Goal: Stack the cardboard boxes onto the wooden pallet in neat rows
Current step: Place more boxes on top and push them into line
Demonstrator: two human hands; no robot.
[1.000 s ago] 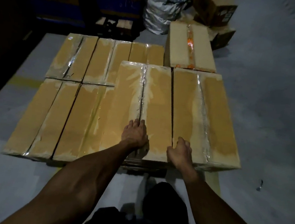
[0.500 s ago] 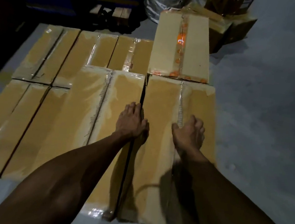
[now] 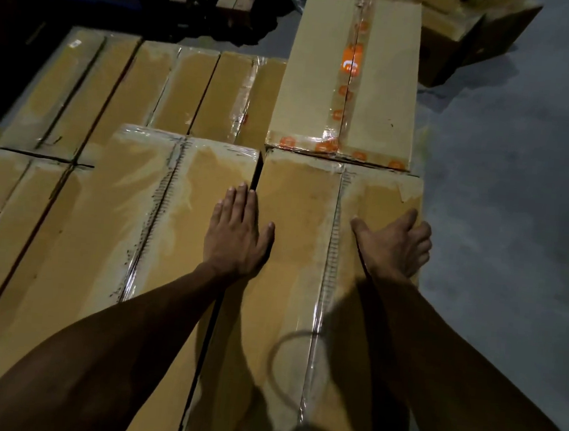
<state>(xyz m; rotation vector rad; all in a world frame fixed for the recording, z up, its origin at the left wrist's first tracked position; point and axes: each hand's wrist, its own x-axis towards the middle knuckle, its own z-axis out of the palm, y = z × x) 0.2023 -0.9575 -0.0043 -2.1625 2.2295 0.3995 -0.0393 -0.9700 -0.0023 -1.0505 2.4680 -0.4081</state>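
Both hands are lying flat with fingers spread, the left hand [image 3: 237, 231] bridging the seam and the right hand [image 3: 394, 245] pressing the near right box [image 3: 290, 284], probably squaring it against its left neighbour [image 3: 109, 241].

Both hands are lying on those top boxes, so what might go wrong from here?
The left hand lies over the dark gap between the two top boxes, so fingers might get pinched if the right-hand box slides left. The right hand wraps that box's outer edge, which runs along the stack's right side; a hard push might shift it out of line.
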